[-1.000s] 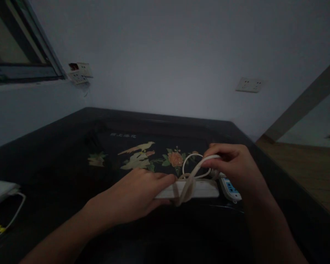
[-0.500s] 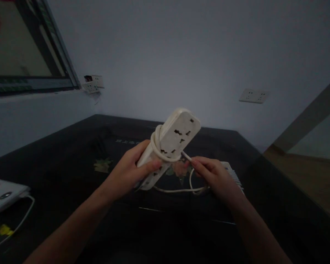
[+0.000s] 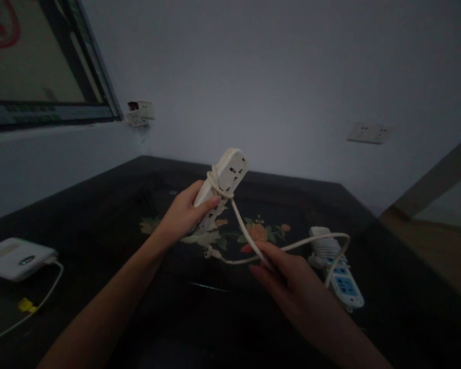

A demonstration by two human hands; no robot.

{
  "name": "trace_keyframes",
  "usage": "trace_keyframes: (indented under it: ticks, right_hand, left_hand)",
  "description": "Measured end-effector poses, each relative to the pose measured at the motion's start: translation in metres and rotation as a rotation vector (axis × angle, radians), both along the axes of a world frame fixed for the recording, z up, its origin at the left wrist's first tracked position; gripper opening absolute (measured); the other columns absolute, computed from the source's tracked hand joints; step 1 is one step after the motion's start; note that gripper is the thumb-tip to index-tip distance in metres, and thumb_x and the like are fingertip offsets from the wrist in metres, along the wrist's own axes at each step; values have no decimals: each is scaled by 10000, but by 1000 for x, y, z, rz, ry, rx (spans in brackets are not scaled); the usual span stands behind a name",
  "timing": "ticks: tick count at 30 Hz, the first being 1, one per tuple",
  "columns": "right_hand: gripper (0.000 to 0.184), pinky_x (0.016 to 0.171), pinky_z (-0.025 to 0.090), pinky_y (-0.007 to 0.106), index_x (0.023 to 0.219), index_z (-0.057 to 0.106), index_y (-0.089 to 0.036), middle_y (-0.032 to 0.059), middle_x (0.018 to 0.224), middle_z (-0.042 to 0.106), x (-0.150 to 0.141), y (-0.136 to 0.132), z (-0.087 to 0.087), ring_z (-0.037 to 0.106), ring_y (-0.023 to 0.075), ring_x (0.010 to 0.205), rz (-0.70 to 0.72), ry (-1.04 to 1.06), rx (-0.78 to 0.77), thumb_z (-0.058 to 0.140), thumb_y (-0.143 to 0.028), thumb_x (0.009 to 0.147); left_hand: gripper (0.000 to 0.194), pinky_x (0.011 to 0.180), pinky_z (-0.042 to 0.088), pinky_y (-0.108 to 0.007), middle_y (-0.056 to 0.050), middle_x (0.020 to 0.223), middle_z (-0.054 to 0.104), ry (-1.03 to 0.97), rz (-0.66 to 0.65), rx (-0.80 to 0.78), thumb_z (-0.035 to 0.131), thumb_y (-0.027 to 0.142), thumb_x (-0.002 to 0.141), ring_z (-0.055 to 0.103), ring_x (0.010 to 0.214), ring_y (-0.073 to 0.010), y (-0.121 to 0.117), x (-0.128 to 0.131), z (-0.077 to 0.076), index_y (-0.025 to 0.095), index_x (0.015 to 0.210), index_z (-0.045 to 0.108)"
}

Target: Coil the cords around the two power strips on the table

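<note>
My left hand [image 3: 181, 214] grips a white power strip [image 3: 223, 180] and holds it tilted up above the dark table [image 3: 100, 205]. Its white cord [image 3: 243, 229] is looped around the strip's middle and runs down to my right hand [image 3: 282, 274]. My right hand pinches the cord, pulled taut, low and right of the strip. From there the cord arcs right over a second strip [image 3: 338, 271], white with blue sockets, lying on the table with its own cord wound round it.
The table top has a painted bird and flower pattern [image 3: 253, 230]. A white device [image 3: 13, 256] with a cable and yellow tag sits at the left edge. Wall sockets [image 3: 369, 133] sit on the back wall, others [image 3: 138, 113] by a window frame. Wooden floor lies right.
The strip was lifted off the table and raised in my left hand. My right hand has drawn the cord down and toward me, pulling it straighter; the loops near the strip have shrunk.
</note>
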State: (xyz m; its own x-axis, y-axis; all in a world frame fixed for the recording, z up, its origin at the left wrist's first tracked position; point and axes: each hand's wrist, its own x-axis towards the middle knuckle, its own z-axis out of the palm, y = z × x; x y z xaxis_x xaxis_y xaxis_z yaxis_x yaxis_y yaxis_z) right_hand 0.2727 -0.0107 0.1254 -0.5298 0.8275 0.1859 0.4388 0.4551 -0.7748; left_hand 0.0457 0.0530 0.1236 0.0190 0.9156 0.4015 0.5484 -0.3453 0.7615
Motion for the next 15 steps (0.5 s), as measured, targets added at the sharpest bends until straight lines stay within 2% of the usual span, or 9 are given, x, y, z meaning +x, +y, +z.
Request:
trace_keyframes:
  ticks: [2, 6, 8, 10, 12, 15]
  right_hand:
    - [229, 650, 472, 273, 1042, 614, -220, 39, 877, 713, 3, -1, 0, 668, 187, 785, -6, -72, 29, 473, -200, 862]
    - [160, 523, 413, 248, 894, 629, -227, 1, 714, 688, 17, -3, 3, 636, 154, 599, -43, -266, 100, 471, -212, 877]
    - [186, 486, 400, 237, 833, 637, -240, -13, 665, 672, 26, -6, 7, 618, 137, 549, -80, -283, 169, 464, -255, 899]
    - [203, 475, 418, 229, 816, 652, -257, -11, 676, 686, 34, -9, 14, 631, 138, 557, -116, -248, 264, 474, -298, 905]
    - [212, 462, 434, 230, 806, 669, -272, -2, 701, 707, 41, -13, 21, 647, 150, 563, -146, -196, 379, 489, -335, 899]
    - [214, 427, 425, 244, 811, 681, -304, 3, 713, 719, 52, -19, 28, 643, 160, 538, -234, -145, 559, 499, -380, 893]
  left_hand:
    - [341, 724, 460, -310, -65, 939, 638, 64, 45, 49, 534, 441, 821, 580, 845, -210, 1, -2, -1, 154, 997, 589]
    - [365, 761, 447, -332, -76, 981, 651, 179, 211, 116, 523, 462, 833, 591, 873, -233, 9, -19, -5, 175, 1052, 571]
    - [391, 757, 444, -351, -101, 990, 653, 251, 311, 104, 510, 479, 840, 600, 890, -261, 13, -30, -7, 174, 1079, 560]
    - [423, 736, 446, -368, -125, 976, 653, 341, 359, 51, 492, 500, 848, 610, 888, -285, 15, -35, -8, 168, 1103, 551]
    - [438, 701, 450, -367, -125, 913, 660, 433, 332, -24, 484, 517, 847, 623, 833, -284, 14, -31, -8, 168, 1103, 553]
    - [430, 659, 457, -366, -123, 846, 672, 568, 195, -124, 482, 520, 845, 634, 736, -270, 6, -9, -12, 171, 1080, 571]
